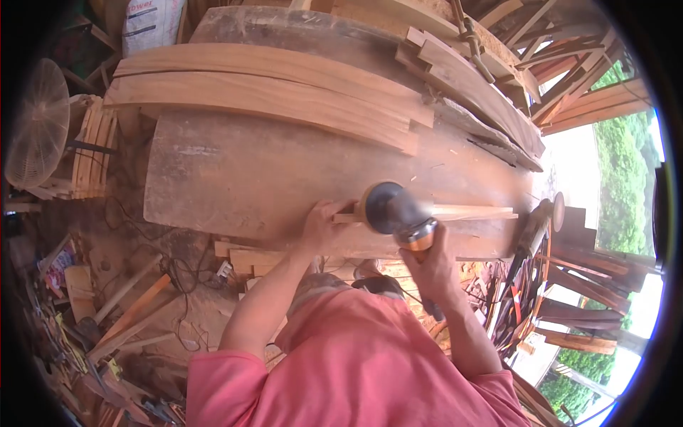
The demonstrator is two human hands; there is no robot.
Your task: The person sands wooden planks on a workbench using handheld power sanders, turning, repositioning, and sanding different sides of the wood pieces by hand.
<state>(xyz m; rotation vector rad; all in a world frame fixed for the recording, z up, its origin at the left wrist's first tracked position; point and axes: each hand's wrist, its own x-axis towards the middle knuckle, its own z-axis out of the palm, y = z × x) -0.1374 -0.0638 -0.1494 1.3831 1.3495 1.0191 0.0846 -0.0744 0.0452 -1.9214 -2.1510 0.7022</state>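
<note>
A power tool with a round black disc head point(385, 207) is in my right hand point(435, 267), whose fingers wrap round its orange and black body. The disc is tilted against a narrow wooden strip point(473, 212), which lies near the front edge of the workbench point(235, 171). My left hand point(326, 219) is closed on the strip's left end, just left of the disc. The disc hides part of the strip. A blur surrounds the tool's middle.
Long wooden boards point(263, 85) lie across the back of the bench. Darker planks point(477, 85) are stacked at the back right. A fan point(39, 124) stands at the left. Cables point(186, 274) and scrap wood point(135, 306) cover the floor at the left.
</note>
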